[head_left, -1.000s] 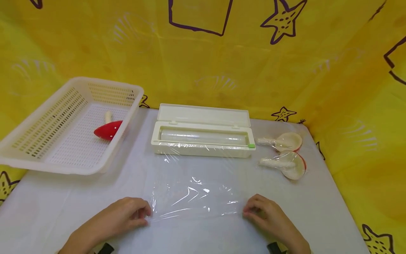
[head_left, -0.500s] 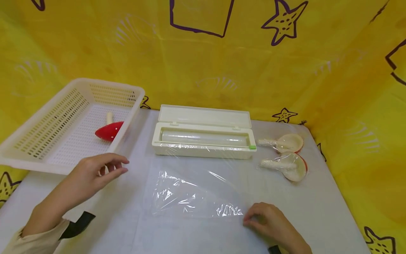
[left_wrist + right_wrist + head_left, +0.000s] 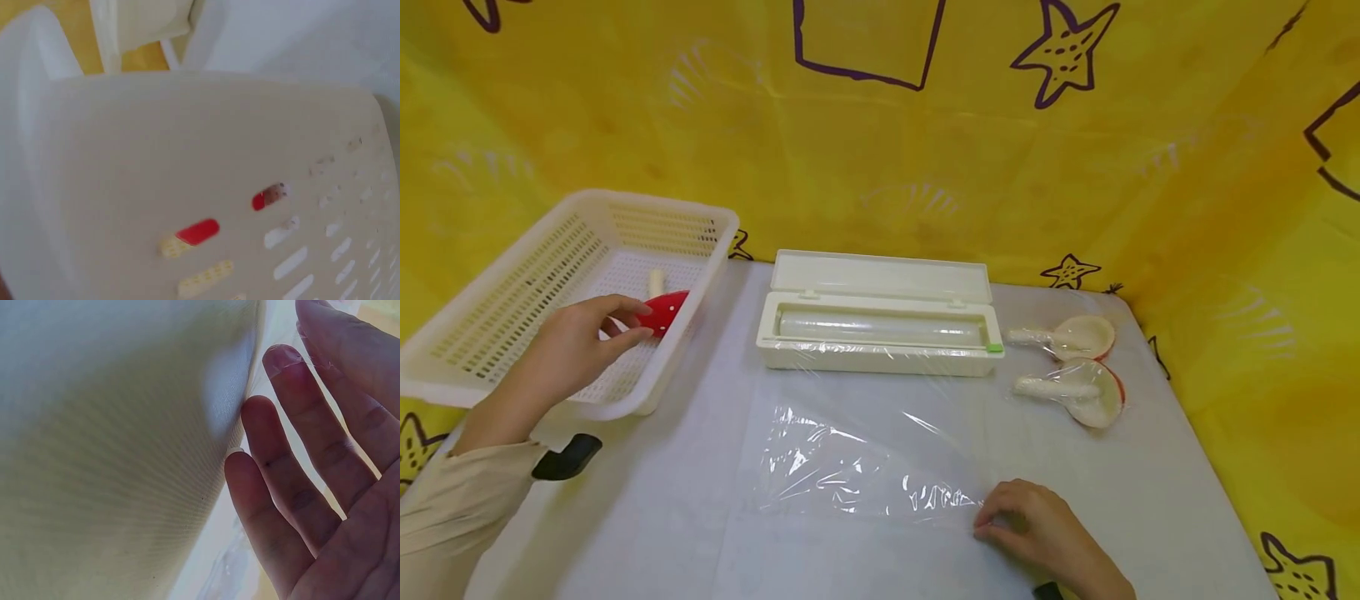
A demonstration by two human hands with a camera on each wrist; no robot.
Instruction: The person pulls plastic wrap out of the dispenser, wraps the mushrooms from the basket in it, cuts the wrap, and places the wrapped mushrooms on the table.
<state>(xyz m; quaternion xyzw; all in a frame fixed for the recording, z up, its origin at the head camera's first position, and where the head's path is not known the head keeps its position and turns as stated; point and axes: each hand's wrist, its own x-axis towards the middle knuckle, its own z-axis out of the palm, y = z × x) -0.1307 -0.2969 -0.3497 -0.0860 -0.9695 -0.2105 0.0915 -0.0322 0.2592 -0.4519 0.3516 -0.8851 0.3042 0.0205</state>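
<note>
In the head view my left hand reaches over the near side of the white basket. Its thumb and fingertips are at the edge of a red spoon with white dots and a cream handle; whether they touch it I cannot tell. Bits of the red spoon show through the slots in the left wrist view. My right hand pinches the near right corner of a clear sheet of plastic wrap. That sheet runs out of a cream wrap dispenser with its lid up.
Two cream spoons with red undersides, an upper spoon and a lower spoon, lie wrapped in film right of the dispenser. A yellow patterned cloth stands behind the white-covered table.
My left hand has let go of the wrap's left corner and moved left and up into the basket, to the red spoon. My right hand stays at its corner.
</note>
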